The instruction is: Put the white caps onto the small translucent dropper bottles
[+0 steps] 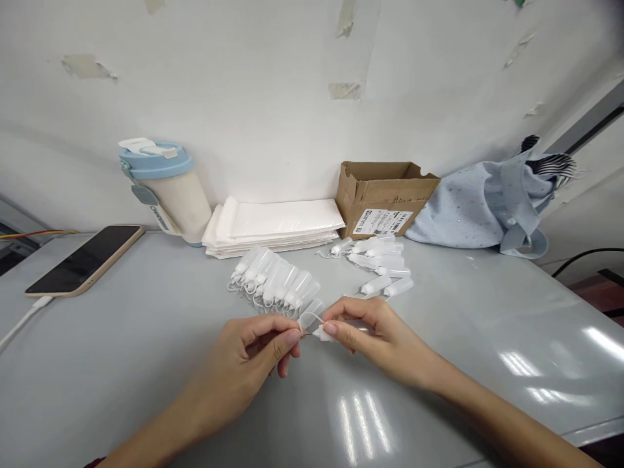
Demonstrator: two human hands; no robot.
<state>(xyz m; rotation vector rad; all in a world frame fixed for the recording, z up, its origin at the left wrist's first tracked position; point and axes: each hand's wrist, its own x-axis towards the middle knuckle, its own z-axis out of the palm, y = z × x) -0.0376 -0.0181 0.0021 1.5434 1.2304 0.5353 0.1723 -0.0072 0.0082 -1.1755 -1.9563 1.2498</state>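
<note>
My right hand (358,325) is closed round a small translucent squeeze bottle (320,333), its body mostly hidden by the fingers. A thin metal needle tip points left from its white neck. From the neck, a white strap (312,314) loops over to my left hand (273,344), whose thumb and forefinger pinch the small cap at the strap's end, beside the needle point. Those fingertips hide the cap itself. Just behind my hands, a row of similar bottles (280,279) lies on the grey table, their straps toward me. More loose bottles (377,263) lie farther right.
Along the wall stand a blue-lidded cup (178,201), a stack of white padded envelopes (287,221), an open cardboard box (385,205) and a light blue cloth bag (468,205). A phone (85,260) with a charging cable (24,322) lies at left on the table (146,325).
</note>
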